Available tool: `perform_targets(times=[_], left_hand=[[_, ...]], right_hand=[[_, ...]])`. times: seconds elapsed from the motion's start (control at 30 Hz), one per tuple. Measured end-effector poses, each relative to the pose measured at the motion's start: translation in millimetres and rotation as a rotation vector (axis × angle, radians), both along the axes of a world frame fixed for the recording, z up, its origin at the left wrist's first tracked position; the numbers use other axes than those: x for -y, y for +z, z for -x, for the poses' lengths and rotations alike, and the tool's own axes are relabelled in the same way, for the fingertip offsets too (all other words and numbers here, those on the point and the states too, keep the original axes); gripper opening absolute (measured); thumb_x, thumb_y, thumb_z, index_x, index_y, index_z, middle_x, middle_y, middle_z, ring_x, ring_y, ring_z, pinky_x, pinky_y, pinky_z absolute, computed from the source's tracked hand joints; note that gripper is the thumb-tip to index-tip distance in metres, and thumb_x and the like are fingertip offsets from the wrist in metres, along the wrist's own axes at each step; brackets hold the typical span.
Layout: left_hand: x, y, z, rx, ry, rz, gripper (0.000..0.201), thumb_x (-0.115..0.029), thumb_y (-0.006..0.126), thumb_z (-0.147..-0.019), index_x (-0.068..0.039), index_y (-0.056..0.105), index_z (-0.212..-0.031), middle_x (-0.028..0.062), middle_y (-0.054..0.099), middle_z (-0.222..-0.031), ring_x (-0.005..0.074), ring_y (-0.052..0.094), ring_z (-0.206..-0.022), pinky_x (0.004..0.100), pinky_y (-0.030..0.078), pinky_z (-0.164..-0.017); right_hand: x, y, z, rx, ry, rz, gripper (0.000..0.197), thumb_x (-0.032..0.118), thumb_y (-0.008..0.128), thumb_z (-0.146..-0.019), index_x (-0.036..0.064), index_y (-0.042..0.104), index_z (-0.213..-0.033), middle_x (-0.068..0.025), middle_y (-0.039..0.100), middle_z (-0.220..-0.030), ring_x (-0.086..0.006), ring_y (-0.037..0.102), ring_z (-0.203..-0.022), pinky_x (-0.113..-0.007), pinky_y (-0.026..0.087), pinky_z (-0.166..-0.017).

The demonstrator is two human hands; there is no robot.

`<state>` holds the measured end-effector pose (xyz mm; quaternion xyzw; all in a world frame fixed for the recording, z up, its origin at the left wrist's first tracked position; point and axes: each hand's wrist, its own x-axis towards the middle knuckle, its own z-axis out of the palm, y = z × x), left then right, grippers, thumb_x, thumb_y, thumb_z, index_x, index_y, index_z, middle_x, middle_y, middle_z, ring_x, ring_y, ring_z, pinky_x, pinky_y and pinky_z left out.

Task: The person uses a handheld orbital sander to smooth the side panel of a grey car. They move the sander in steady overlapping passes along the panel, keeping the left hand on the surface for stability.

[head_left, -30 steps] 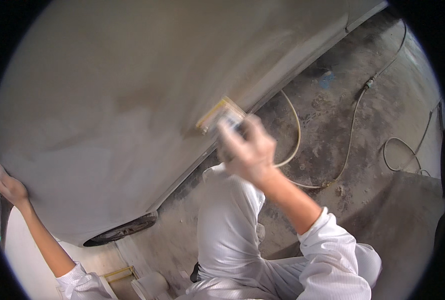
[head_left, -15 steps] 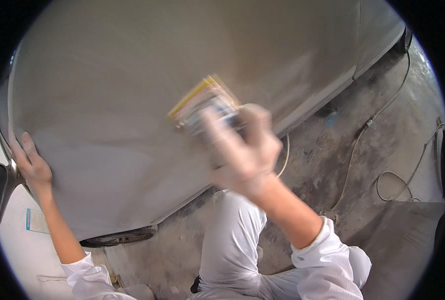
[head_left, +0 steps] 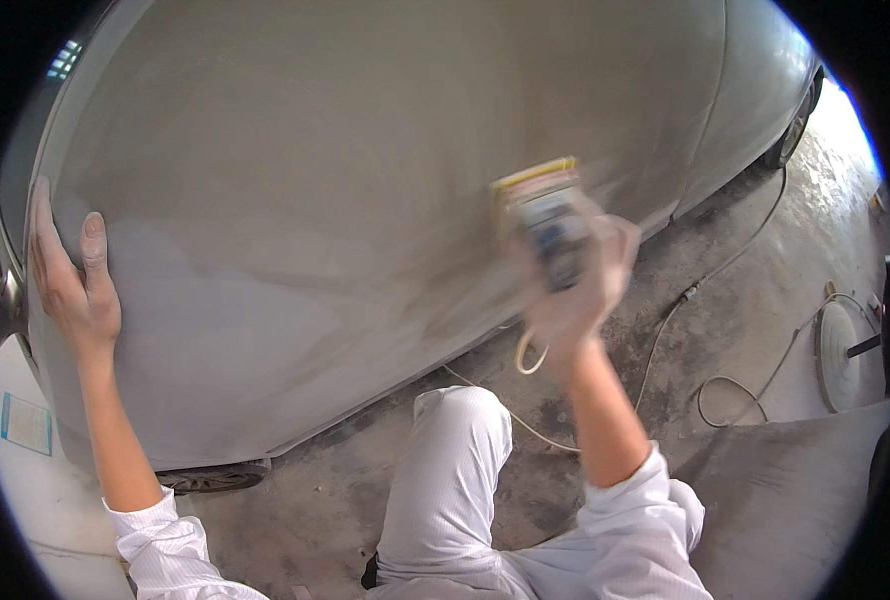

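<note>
A large grey, dust-smeared car door fills the upper left and middle of the view. On its left edge rests my left hand, open, with fingers along the edge and the thumb spread apart on the panel. My right hand is closed round a rectangular sander and smeared by motion. A yellow edge shows on the sander's pad, which is at the lower right part of the door panel. From under the hand hangs a loop of pale hose. The pad's underside is hidden.
A side mirror sticks out beyond my left hand. Cables trail over the stained floor at right, near a round disc-shaped object. A wheel shows under the car, another wheel far right. My bent knee is below the door.
My right hand has moved right along the panel with the sander, which has turned more upright. My left hand stays at the door's edge. The view has shifted slightly.
</note>
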<state>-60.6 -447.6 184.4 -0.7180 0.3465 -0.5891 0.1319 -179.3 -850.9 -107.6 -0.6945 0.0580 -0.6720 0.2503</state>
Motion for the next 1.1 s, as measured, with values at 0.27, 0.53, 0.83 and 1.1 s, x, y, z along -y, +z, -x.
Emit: perform_targets(times=[0.27, 0.53, 0.83, 1.1], left_hand=[[1.4, 4.2, 0.1, 0.034, -0.015, -0.051, 0.072, -0.053, 0.057, -0.114, -0.003, 0.050, -0.165, 0.0171, 0.055, -0.167, 0.0355, 0.050, -0.156, 0.0474, 0.037, -0.130], [2.5, 2.2, 3.8, 0.036, 0.026, -0.034, 0.070, -0.048, 0.060, -0.113, -0.003, 0.050, -0.165, 0.0151, 0.054, -0.168, 0.0349, 0.050, -0.156, 0.0460, 0.038, -0.130], [9.4, 1.9, 8.1, 0.020, 0.039, -0.022, 0.069, -0.047, 0.062, -0.112, -0.005, 0.050, -0.166, 0.0136, 0.054, -0.169, 0.0342, 0.050, -0.156, 0.0478, 0.039, -0.130], [14.9, -3.6, 15.3, -0.026, 0.066, 0.054, 0.072, -0.050, 0.064, -0.110, -0.008, 0.051, -0.167, 0.0151, 0.054, -0.168, 0.0368, 0.050, -0.155, 0.0507, 0.040, -0.128]], right_hand=[[-77.3, 35.5, 7.1, -0.084, 0.180, 0.094, 0.064, 0.009, 0.090, -0.066, 0.0120, 0.079, -0.129, -0.0196, 0.070, -0.116, -0.0306, 0.071, -0.091, -0.039, 0.062, -0.063], [40.9, 92.7, 3.9, -0.037, -0.055, -0.092, 0.049, 0.010, 0.095, -0.082, 0.0046, 0.076, -0.127, -0.0142, 0.072, -0.117, -0.0297, 0.069, -0.103, -0.042, 0.059, -0.092], [-81.2, 116.1, 6.0, -0.157, 0.203, 0.352, 0.047, 0.011, 0.075, -0.082, 0.0100, 0.074, -0.129, -0.0196, 0.065, -0.112, -0.0281, 0.072, -0.092, -0.037, 0.063, -0.060], [68.9, 151.2, 1.4, -0.103, -0.069, -0.216, 0.047, 0.020, 0.095, -0.082, 0.0065, 0.075, -0.122, -0.0144, 0.074, -0.115, -0.0323, 0.069, -0.111, -0.045, 0.057, -0.096]])
